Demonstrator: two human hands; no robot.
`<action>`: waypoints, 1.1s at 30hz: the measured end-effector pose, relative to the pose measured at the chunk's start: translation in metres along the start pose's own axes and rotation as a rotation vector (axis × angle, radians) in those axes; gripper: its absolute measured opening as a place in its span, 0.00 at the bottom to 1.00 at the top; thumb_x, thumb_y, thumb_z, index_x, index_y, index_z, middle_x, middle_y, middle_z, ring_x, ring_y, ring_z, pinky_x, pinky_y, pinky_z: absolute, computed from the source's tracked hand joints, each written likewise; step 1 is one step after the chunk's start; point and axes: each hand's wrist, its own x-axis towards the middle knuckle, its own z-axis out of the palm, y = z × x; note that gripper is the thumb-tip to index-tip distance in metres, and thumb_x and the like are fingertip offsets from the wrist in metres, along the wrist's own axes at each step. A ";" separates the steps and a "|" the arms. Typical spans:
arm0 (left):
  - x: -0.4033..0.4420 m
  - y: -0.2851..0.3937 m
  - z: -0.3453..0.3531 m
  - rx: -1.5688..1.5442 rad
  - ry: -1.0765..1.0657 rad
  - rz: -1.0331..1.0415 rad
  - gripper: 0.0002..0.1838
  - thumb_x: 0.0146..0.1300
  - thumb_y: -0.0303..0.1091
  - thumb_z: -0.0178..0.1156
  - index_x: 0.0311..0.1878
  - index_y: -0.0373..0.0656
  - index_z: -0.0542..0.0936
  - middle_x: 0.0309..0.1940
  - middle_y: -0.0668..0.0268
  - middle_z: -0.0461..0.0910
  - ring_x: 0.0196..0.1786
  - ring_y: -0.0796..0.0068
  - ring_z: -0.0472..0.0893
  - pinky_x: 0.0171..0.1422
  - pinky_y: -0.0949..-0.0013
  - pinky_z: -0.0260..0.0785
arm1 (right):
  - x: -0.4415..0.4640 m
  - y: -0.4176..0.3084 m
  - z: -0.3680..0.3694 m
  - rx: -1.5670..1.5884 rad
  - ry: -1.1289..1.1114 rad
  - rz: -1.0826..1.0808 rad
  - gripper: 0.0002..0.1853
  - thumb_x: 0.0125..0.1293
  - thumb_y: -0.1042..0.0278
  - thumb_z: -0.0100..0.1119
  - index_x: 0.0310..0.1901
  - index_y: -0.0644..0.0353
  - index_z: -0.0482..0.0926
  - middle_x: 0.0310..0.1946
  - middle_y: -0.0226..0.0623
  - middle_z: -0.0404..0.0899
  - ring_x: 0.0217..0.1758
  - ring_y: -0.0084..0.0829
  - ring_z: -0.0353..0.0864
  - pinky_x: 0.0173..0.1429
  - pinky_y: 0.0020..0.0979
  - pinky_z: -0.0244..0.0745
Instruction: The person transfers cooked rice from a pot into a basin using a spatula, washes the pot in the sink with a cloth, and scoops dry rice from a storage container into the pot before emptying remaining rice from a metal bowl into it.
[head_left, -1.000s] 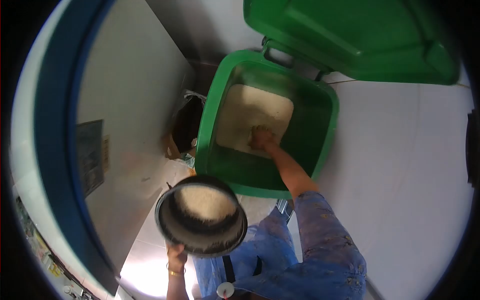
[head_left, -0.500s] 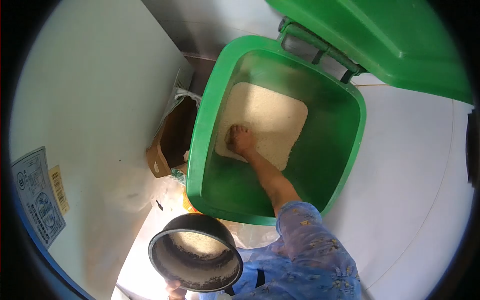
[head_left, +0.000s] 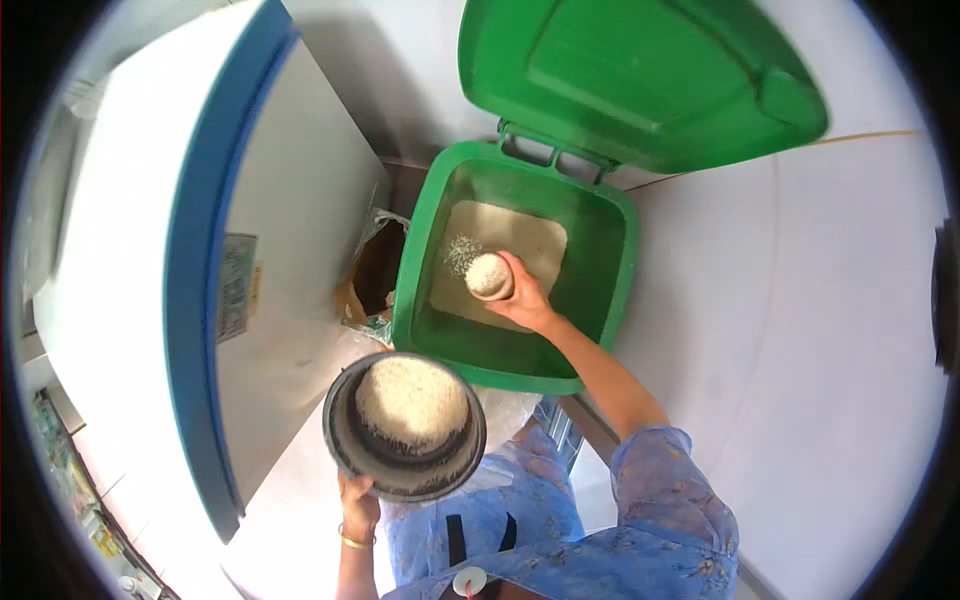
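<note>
Over the inside of a green bin [head_left: 415, 290], my right hand [head_left: 525, 298] is closed round a small cup [head_left: 490, 277] heaped with pale grains that look like rice. Some loose grains show beside the cup, above the layer of grain [head_left: 535, 240] on the bin's floor. My left hand [head_left: 358, 497] grips the rim of a dark round pot [head_left: 400, 480], its fingers partly hidden under it. The pot is tilted and holds a mound of the same grain [head_left: 412, 400].
The bin's green lid [head_left: 640, 75] stands open at the back. To the left is a white appliance with a blue edge [head_left: 190, 270]. An open cardboard box [head_left: 350, 305] sits between it and the bin. A white wall [head_left: 760, 330] is on the right.
My right hand has come up from the grain in the bin with the cup now full. The pot appears less tilted, showing more of its grain. The camera view has shifted.
</note>
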 end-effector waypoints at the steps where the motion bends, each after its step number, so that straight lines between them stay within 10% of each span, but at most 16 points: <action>1: 0.000 0.008 0.010 0.027 -0.002 0.012 0.36 0.48 0.31 0.56 0.65 0.39 0.62 0.59 0.60 0.70 0.62 0.63 0.68 0.69 0.60 0.56 | -0.011 -0.025 -0.018 0.025 -0.012 -0.018 0.46 0.40 0.73 0.74 0.63 0.60 0.60 0.57 0.44 0.68 0.62 0.43 0.68 0.65 0.38 0.65; 8: -0.006 0.049 0.061 0.113 -0.138 0.028 0.45 0.50 0.35 0.60 0.71 0.41 0.50 0.57 0.62 0.66 0.53 0.71 0.70 0.55 0.67 0.65 | -0.079 -0.227 -0.105 -0.524 -0.119 -0.392 0.41 0.37 0.63 0.69 0.58 0.63 0.65 0.51 0.46 0.71 0.56 0.46 0.70 0.60 0.41 0.61; 21: -0.068 0.104 0.092 0.102 -0.254 0.071 0.46 0.48 0.39 0.62 0.69 0.41 0.50 0.54 0.62 0.67 0.47 0.72 0.73 0.33 0.72 0.70 | -0.147 -0.435 -0.039 -1.833 -0.547 -0.638 0.32 0.37 0.56 0.68 0.45 0.68 0.76 0.37 0.39 0.75 0.42 0.35 0.69 0.47 0.38 0.58; 29: -0.086 0.091 0.101 0.001 -0.197 0.134 0.46 0.51 0.37 0.59 0.71 0.39 0.47 0.44 0.62 0.73 0.39 0.72 0.76 0.32 0.72 0.73 | -0.150 -0.446 -0.081 -1.645 -0.486 -0.712 0.33 0.38 0.57 0.68 0.49 0.65 0.74 0.37 0.37 0.75 0.45 0.35 0.71 0.52 0.38 0.59; 33: -0.090 0.083 0.101 -0.018 -0.154 0.164 0.45 0.51 0.37 0.58 0.71 0.40 0.48 0.44 0.62 0.73 0.41 0.70 0.77 0.34 0.66 0.73 | -0.124 -0.401 -0.131 -0.785 -0.378 -0.353 0.37 0.35 0.63 0.72 0.53 0.64 0.72 0.45 0.41 0.77 0.52 0.37 0.74 0.58 0.38 0.65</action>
